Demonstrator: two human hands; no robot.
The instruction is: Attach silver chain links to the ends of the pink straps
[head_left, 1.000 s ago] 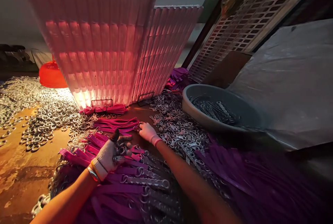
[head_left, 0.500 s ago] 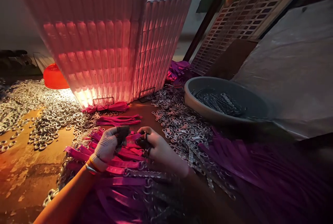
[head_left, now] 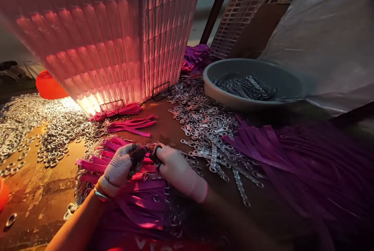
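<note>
My left hand (head_left: 119,166), in a white dotted glove with blackened fingertips, is closed in a pinch above a heap of magenta straps (head_left: 137,192). Facing it, my right hand (head_left: 177,169) wears a similar white glove with dark fingertips, also closed. The fingertips of both hands meet or nearly meet. Whatever they grip is small and hidden by the fingers. Metal links and rings show at the right ends of several straps below the hands. Just beyond, a few more magenta straps (head_left: 133,125) lie on the table.
Loose metal rings (head_left: 64,132) spread at left by an orange lamp shade (head_left: 51,85). Ribbed translucent panels (head_left: 113,48) stand behind on wire holders. A pile of metal chain links (head_left: 201,120) lies before a grey basin (head_left: 248,105) holding more. Purple straps (head_left: 292,165) heap at right.
My hands have come closer together, fingertips now meeting or nearly so. The view has tilted down and shifted, so the panels and basin sit higher in the picture.
</note>
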